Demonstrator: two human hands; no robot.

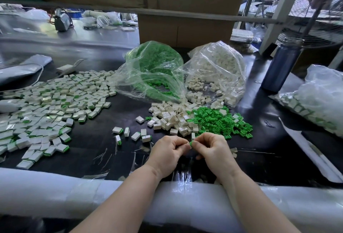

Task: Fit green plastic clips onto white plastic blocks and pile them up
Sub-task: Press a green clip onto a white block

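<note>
Hands meet at centre: left hand [168, 151] and right hand [211, 148] jointly pinch a green clip [190, 143]. Fitting appears underway; any white block is hidden, and pressing home, then piling, likely follows.

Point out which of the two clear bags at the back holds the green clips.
The left bag, beside the cardboard box: its contents are green, while the right bag holds white blocks.

Hands [191, 147] pinching green clip [190, 143]
</note>
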